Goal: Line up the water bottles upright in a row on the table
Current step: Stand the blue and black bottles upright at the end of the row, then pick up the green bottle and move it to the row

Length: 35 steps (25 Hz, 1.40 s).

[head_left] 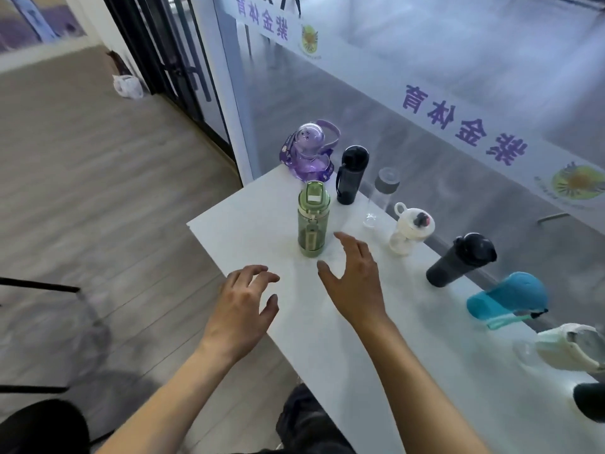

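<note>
A green bottle (312,221) stands upright on the white table (343,342), apart from the others and nearer to me. Along the far edge by the glass runs a row: a purple bottle (309,150), a black bottle (352,175), a clear bottle with a grey cap (381,198), a white bottle (409,232), a dark grey bottle (461,260), a blue bottle (507,298) and a pale mint bottle (571,347). My right hand (355,280) hovers open just right of the green bottle, not touching it. My left hand (244,304) is open over the table's near edge.
A glass wall with purple lettering (458,119) rises right behind the row. A dark object (591,401) is cut off at the table's right end. Wooden floor (98,191) lies to the left, with a black chair frame (39,286) and a white bag (127,86).
</note>
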{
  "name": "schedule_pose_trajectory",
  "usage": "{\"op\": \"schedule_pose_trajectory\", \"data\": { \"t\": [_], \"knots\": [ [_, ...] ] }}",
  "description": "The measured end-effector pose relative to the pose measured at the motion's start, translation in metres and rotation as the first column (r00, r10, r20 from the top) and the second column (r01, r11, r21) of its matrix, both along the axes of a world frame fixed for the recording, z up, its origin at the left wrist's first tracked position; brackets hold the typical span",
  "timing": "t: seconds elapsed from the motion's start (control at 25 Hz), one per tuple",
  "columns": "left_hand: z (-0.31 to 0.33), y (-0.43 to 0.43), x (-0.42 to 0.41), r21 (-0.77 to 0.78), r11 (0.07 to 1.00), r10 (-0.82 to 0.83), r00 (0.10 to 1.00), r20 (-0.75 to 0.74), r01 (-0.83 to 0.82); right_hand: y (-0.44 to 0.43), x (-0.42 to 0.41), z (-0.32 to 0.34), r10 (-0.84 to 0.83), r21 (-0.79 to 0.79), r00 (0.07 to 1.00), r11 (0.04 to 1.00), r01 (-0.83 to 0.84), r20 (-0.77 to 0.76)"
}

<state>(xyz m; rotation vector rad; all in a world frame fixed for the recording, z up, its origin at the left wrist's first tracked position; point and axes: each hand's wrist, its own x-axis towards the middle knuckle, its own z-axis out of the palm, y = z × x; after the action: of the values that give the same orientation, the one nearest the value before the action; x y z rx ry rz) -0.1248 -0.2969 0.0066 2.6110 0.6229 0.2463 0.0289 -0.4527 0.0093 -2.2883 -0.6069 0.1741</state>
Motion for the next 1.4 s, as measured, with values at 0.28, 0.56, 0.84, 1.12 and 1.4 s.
{"op": "schedule_pose_trajectory", "data": {
  "t": [0.28, 0.56, 0.84, 1.12, 1.4],
  "knots": [
    [0.007, 0.059, 0.079, 0.030, 0.998, 0.051, 0.999, -0.018, -0.051, 0.078, 0.101, -0.014, -0.043, -0.053, 0.986, 0.998, 0.034, -0.164],
    [-0.001, 0.087, 0.089, 0.004, 1.000, 0.018, 0.999, -0.048, -0.018, 0.105, 0.103, -0.036, -0.089, 0.012, 0.977, 0.996, 0.093, -0.194],
    [0.007, 0.095, 0.085, -0.022, 0.973, -0.228, 0.973, 0.019, 0.228, 0.063, 0.047, -0.020, -0.250, 0.122, 0.941, 0.952, 0.282, -0.230],
    [0.008, 0.043, 0.078, -0.041, 0.851, -0.522, 0.852, 0.042, 0.523, -0.017, -0.052, -0.007, -0.538, 0.169, 0.815, 0.801, 0.574, -0.217],
    [0.026, -0.081, 0.057, 0.009, 0.669, -0.741, 0.666, 0.082, 0.743, -0.143, -0.154, 0.001, -0.779, 0.262, 0.596, 0.544, 0.797, -0.195]
  ]
}}
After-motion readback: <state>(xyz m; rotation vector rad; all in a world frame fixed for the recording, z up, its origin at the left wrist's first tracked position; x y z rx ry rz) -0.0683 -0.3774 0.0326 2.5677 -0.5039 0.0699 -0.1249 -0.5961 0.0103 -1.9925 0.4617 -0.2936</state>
